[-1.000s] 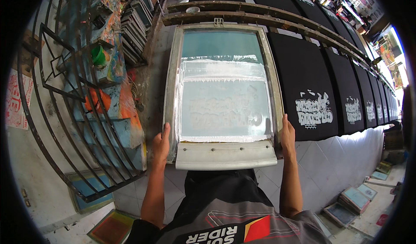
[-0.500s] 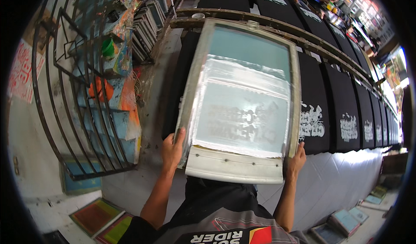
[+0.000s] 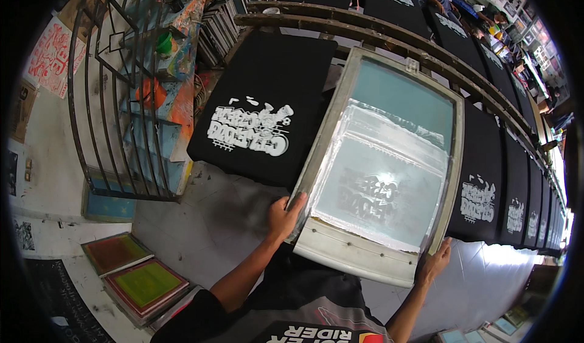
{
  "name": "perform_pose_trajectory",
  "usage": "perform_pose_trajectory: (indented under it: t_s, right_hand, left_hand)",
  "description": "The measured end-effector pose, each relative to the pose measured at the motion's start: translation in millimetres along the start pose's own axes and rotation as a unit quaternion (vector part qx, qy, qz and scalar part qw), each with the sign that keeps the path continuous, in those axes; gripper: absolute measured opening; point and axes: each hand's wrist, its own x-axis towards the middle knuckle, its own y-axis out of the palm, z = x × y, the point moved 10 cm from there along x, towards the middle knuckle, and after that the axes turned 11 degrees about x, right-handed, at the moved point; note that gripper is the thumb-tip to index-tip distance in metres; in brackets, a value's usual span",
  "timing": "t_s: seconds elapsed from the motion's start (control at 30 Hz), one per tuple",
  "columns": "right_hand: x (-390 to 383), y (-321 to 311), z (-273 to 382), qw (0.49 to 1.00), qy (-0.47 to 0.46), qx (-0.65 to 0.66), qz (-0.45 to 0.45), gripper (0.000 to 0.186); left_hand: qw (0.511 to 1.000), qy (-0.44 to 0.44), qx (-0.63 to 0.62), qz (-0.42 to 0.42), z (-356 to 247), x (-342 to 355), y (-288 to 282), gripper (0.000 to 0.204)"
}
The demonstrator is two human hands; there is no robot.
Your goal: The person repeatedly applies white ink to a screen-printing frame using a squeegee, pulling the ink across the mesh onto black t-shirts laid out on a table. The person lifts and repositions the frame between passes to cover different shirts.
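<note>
Framed screen [image 3: 382, 169], between left hand [image 3: 285, 219] and right hand [image 3: 434, 262], long axis slanting away rightward | both hands half-curled, gripping opposite edges near its close end, neither nearer | pale frame [image 3: 333, 118], flat teal mesh [image 3: 401, 93], streaky white ink [image 3: 395, 133] | beyond, leftward: matte black fabric panel [image 3: 274, 69], blocky white print [image 3: 248, 131]

framed screen [image 3: 383, 166] shifted rightward, turned clockwise, printed black cloth [image 3: 261, 93] at left now uncovered
</note>
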Motion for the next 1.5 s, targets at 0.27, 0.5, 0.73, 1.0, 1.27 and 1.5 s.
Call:
perform_pose_trajectory:
  t_s: [0.27, 0.5, 0.73, 1.0, 1.27, 1.5]
  right_hand:
    - [67.4, 27.3, -8.9, 0.997, -0.022, -0.053, 0.044, 0.059]
    - [105.0, 51.9, -17.0, 0.998, 0.018, -0.039, 0.034, 0.059]
    - [120.4, 48.3, -16.4, 0.998, 0.041, -0.045, 0.026, 0.058]
    - [129.6, 53.7, -20.6, 0.998, 0.028, -0.007, 0.057, 0.055]
    - [129.4, 63.7, -54.5, 0.998, 0.013, 0.014, 0.063, 0.053]
    - [56.9, 95.0, 81.3, 0.880, -0.356, -0.234, 0.208, 0.067]
  left_hand:
    - [0.994, -0.049, 0.071, -0.061, 19.5, 16.6, 13.4, 0.065]
    - [0.991, -0.045, 0.111, -0.062, -18.5, 42.7, 21.2, 0.073]
    - [0.991, 0.001, 0.118, -0.059, -50.4, 51.5, 38.2, 0.070]
    - [0.991, 0.014, 0.133, -0.032, -52.8, 62.7, 47.3, 0.066]
    - [0.990, -0.018, 0.137, -0.040, -32.0, 68.7, 55.6, 0.061]
    - [0.989, 0.032, 0.095, -0.109, -18.6, 62.7, 44.6, 0.053]
